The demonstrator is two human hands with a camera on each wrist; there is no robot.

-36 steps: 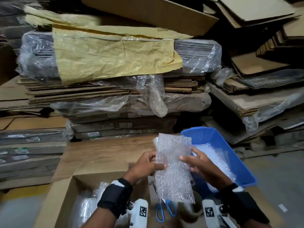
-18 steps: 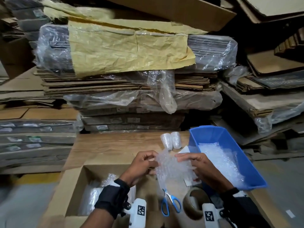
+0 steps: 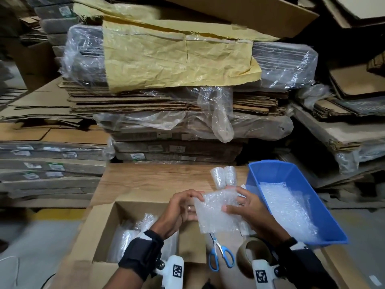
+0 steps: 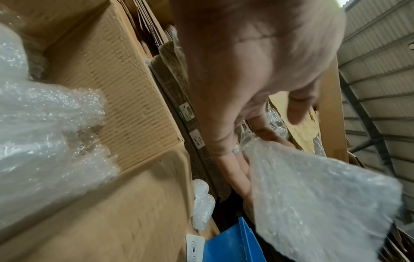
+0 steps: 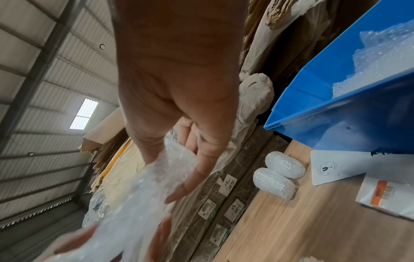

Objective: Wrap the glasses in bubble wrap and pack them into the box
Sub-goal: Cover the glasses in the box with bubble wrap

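Both my hands hold a sheet of bubble wrap (image 3: 216, 211) just above the table, between the box and the bin. My left hand (image 3: 194, 203) pinches its left edge, and my right hand (image 3: 230, 200) grips its right edge with the thumb on top. In the left wrist view the bubble wrap sheet (image 4: 313, 203) spreads below my fingers (image 4: 243, 177). Two wrapped glasses (image 3: 224, 177) lie side by side on the wooden table (image 3: 156, 180) just beyond the sheet. The open cardboard box (image 3: 100, 232) at the lower left holds several wrapped bundles (image 3: 129, 236). I see no bare glass.
A blue bin (image 3: 268, 170) with more bubble wrap stands at the right. Blue-handled scissors (image 3: 220, 253) and a tape roll (image 3: 250, 257) lie near my wrists. White label cards (image 5: 336, 168) lie beside the bin. Stacks of flattened cardboard (image 3: 177, 97) wall in the table's far side.
The sheet was held upright and hanging long; now it sits lower and flatter between my hands. The two wrapped glasses behind it have come into view.
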